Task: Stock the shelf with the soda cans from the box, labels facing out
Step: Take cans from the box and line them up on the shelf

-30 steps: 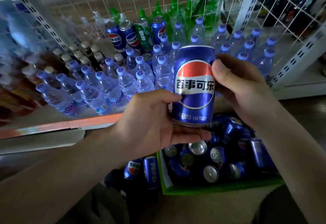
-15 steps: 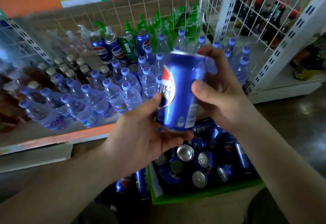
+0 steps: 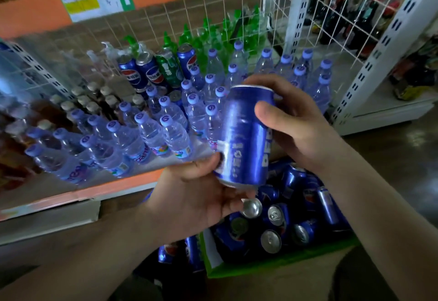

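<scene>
I hold a blue soda can [image 3: 241, 139] upright in front of the shelf, its plain printed side toward me and the round logo out of sight. My left hand [image 3: 201, 194] cups its bottom, thumb against the lower left side. My right hand [image 3: 291, 120] grips its upper right side, fingers curled behind. Below lies a green-edged box [image 3: 267, 266] with several blue cans [image 3: 294, 215] heaped in it. At the back of the shelf [image 3: 78, 194] stand three blue cans [image 3: 151, 73] and a green can [image 3: 169, 68], logos facing out.
Rows of clear water bottles [image 3: 151, 134] with purple caps fill the shelf's front and middle. Brown bottles [image 3: 78, 104] stand at the left, green bottles [image 3: 213, 37] at the back. A white wire grid and upright post [image 3: 296, 16] bound the right side. Two cans [image 3: 180, 251] lie left of the box.
The can has turned between my hands: its round logo faced me at first, and now faces away to the left. My view has shifted up and right along the shelf.
</scene>
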